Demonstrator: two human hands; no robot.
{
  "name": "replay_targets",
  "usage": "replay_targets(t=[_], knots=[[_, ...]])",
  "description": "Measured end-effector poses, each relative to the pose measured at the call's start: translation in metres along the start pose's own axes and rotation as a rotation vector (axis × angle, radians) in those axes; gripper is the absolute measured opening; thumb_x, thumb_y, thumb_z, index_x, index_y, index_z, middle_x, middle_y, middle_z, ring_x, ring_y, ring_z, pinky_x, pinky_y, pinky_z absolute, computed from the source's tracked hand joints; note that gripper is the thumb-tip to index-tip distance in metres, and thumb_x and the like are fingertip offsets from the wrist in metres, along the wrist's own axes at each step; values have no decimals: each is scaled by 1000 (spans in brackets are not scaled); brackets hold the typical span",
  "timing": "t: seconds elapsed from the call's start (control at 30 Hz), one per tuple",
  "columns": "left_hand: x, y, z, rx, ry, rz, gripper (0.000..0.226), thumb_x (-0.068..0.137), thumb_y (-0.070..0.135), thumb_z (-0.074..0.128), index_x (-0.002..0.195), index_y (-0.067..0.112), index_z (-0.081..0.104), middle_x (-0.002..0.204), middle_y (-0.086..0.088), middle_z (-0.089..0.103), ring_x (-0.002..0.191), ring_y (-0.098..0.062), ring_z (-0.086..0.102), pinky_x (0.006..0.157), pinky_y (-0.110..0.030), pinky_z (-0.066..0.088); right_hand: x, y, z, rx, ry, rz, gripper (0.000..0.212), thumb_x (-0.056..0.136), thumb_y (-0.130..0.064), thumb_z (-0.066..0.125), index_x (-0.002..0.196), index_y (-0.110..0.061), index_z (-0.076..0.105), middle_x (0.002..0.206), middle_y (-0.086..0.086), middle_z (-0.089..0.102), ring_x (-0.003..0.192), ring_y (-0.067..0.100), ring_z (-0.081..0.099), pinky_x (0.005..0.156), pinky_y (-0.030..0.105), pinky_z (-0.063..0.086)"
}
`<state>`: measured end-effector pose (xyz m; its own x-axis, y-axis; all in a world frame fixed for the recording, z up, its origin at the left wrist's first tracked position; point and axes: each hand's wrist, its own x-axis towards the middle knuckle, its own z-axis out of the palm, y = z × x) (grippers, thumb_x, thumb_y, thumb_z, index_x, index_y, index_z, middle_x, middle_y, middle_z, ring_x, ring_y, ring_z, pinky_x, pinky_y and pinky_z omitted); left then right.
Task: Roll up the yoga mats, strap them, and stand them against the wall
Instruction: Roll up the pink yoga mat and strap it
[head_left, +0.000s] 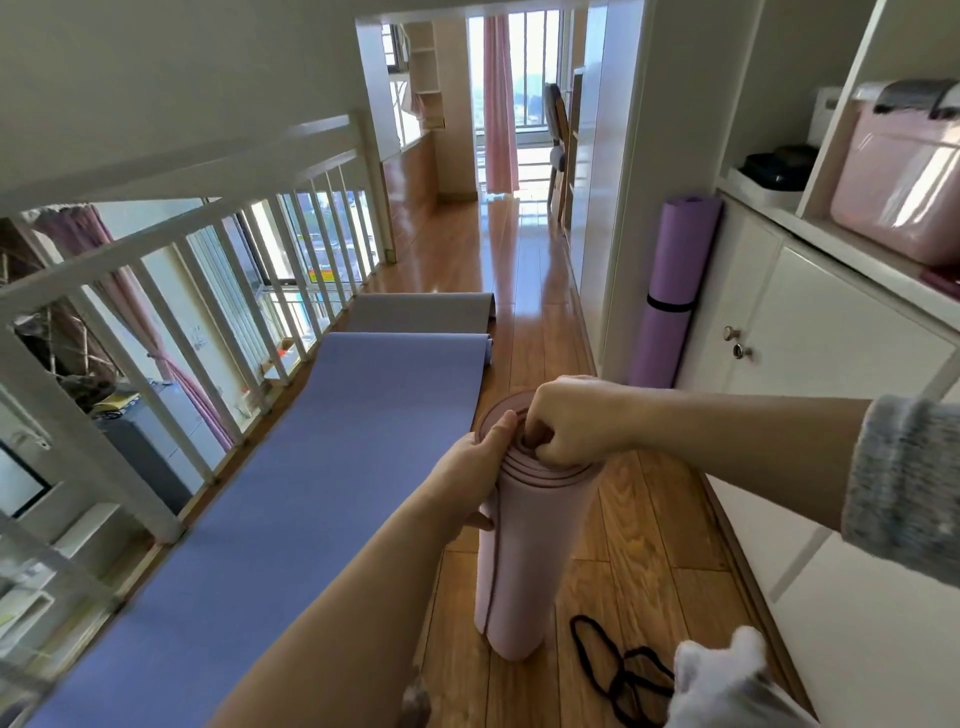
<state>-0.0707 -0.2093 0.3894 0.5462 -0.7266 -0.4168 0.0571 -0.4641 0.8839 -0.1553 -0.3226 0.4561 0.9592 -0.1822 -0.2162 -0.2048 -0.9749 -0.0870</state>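
Head | left hand (475, 470), right hand (569, 421) grip upright rolled pink mat (524, 566)

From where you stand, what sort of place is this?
Most likely a home's loft or upper landing: a white railing overlooks a lower level, with a wood floor and built-in cabinets along the wall.

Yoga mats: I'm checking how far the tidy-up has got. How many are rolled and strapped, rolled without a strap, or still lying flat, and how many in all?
Rolled and strapped: 1, the purple mat, standing upright.
Rolled, no strap on it: 1, the pink mat.
Flat on the floor: 2, the blue mat and the grey mat.
Total: 4
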Motion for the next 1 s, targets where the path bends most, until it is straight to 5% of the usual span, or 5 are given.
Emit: replay_targets(t=[0.33,0.47,0.6,0.87,1.0], knots=[[7,8,8,30,-6,-5,66,92,64,38,137,16,41,128,-10,54,116,-30,53,92,-54,51,7,0,-10,-264,-219,-83,16,99,-15,47,103,-13,62,72,-8,46,81,13,50,99,31,44],[11,10,10,26,-30,0,62,92,63,37,135,18,44,125,-8,55,114,-29,54,93,-54,50,4,10,-8,-62,-109,-4,17,88,-16,57,84,-3,67,68,-1,58,66,13,57,72,26,53],[13,9,5,-14,15,10,64,91,64,39,135,18,45,126,-8,55,113,-30,54,91,-55,50,4,14,3,153,26,58,21,91,-20,57,93,-9,75,84,4,71,78,16,66,81,32,56],[21,13,24,-15,80,-10,64,94,61,39,136,13,43,125,-13,56,110,-34,55,84,-58,53,12,4,-5,-234,-228,103,15,98,-10,46,102,-15,60,98,1,57,104,19,53,105,35,33],[22,9,12,-26,101,-6,64,92,63,41,132,13,47,124,-12,56,110,-33,55,83,-55,54,14,12,-1,-52,-112,66,20,99,-16,45,94,-12,63,77,-2,55,76,14,53,74,23,45]])
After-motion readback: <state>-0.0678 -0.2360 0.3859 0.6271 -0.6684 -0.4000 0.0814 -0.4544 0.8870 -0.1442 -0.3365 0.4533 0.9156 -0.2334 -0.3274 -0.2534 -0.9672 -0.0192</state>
